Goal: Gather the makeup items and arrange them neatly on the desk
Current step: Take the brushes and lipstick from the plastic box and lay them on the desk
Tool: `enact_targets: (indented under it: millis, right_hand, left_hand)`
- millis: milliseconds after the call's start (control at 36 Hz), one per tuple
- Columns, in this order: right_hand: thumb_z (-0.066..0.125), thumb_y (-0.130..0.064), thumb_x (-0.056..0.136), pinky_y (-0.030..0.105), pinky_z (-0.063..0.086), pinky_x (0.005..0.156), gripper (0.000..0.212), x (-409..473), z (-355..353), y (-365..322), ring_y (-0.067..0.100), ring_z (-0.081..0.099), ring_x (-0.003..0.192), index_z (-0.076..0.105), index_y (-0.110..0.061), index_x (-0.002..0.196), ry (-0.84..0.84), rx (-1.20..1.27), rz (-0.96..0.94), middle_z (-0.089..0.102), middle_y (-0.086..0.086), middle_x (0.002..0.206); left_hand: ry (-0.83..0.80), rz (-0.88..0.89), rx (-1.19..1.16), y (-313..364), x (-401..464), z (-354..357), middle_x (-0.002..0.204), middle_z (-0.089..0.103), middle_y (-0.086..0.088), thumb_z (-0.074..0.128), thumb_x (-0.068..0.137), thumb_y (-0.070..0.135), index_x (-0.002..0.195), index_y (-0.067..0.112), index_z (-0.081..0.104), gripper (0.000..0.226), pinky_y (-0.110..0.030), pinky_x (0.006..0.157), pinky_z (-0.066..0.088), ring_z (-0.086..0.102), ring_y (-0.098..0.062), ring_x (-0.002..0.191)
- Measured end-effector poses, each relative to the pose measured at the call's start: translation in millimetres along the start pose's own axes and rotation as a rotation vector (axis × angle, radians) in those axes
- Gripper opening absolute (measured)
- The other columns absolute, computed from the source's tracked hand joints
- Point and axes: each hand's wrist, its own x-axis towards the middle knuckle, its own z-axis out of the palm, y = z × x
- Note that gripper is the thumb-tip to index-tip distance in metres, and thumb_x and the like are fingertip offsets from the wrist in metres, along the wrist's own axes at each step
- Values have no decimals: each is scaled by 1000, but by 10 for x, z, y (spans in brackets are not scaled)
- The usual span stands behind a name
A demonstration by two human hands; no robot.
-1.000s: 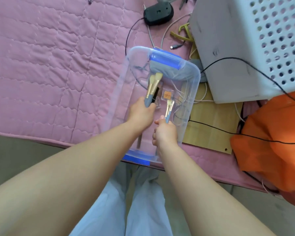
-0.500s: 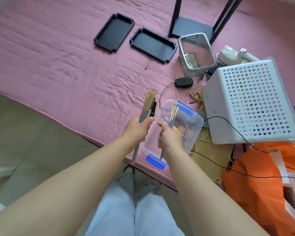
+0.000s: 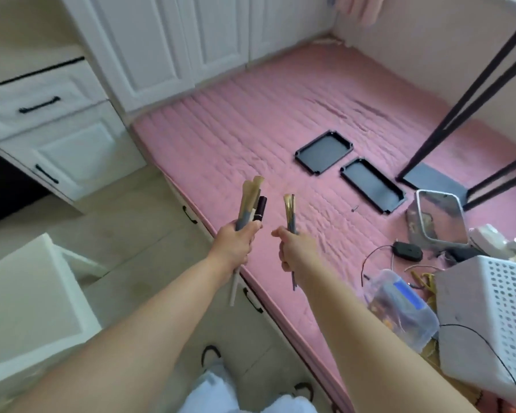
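Above floor, beside mattress edge (image 3: pixel 221 234) — brushes (image 3: pixel 249 201) gripped.

Pink quilted mat (image 3: pixel 251 138) lying across floor. Two black rectangular trays (image 3: pixel 323 152) (image 3: pixel 371 184) sitting side by side on mat. White perforated plastic basket (image 3: pixel 489 311) lying tipped beside clear plastic storage box (image 3: pixel 399 308). White drawer cabinet (image 3: pixel 42 129) standing at left.

A home bedroom: a pink quilted mattress (image 3: pixel 280 138) on a low platform, white panelled wardrobe doors (image 3: pixel 167 34) behind it, white drawers (image 3: pixel 39 114) to its left.
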Motion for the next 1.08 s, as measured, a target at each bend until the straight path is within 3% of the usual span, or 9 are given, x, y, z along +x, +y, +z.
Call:
enact_targets:
  millis: [111,250,500,639,806,889,1000,1083]
  right_hand:
    - [43,-24,95,26,27,43,28,-39,579,-305,18,33,46,53,-14,71,-44,-82,-1,38,5,55]
    - [42,-26,95,26,24,44,29,-33,1292,-543,15,30,47,43,-15,68,-100,-90,-15,35,2,56]
    - [43,-29,96,26,23,44,33,73,2368,-1056,14,30,46,42,-17,65,-289,-234,-47,35,1,55]
    - [44,-34,95,26,25,43,36,356,2968,-1390,14,32,44,41,-19,63,-347,-345,-97,36,-1,52]
    - [42,-27,96,20,25,34,34,768,3730,-1920,13,32,39,39,-17,63,-459,-430,-161,36,-1,50]
    - [41,-27,96,21,26,37,34,983,4100,-2240,13,32,40,40,-16,64,-508,-476,-176,37,0,52]
    - [39,-44,96,23,27,42,41,1220,4541,-2645,13,34,43,42,-16,66,-557,-536,-223,38,-1,54]
    - [25,-57,95,23,25,43,53,1397,4910,-2911,14,32,44,43,-17,66,-592,-492,-205,38,-2,54]
  left_hand:
    - [58,38,-13,186,86,-697,57,33,0,54,93,19,95,6,52,13,-11,32,21,27,-3,29]
    - [185,63,-35,333,231,-1437,54,37,1,55,91,19,71,15,45,22,-11,32,21,28,-4,28]
    - [319,66,-174,532,467,-2439,59,37,1,53,92,22,79,16,48,15,-13,32,20,28,-2,31]
    - [423,84,-167,737,734,-2951,60,38,2,53,92,25,75,17,46,20,-18,38,23,29,-10,43]
    - [541,100,-163,1126,1176,-3547,60,41,3,53,92,27,77,16,48,18,-21,42,26,31,-11,45]
    - [607,94,-192,1352,1420,-3829,61,41,3,53,91,27,79,16,49,17,-22,44,27,32,-11,46]
    - [690,78,-212,1623,1708,-4166,62,43,4,53,91,28,78,17,48,18,-24,45,30,34,-11,47]
    - [738,75,-250,1802,1895,-4431,62,43,3,53,91,28,80,17,48,17,-25,47,30,34,-11,48]
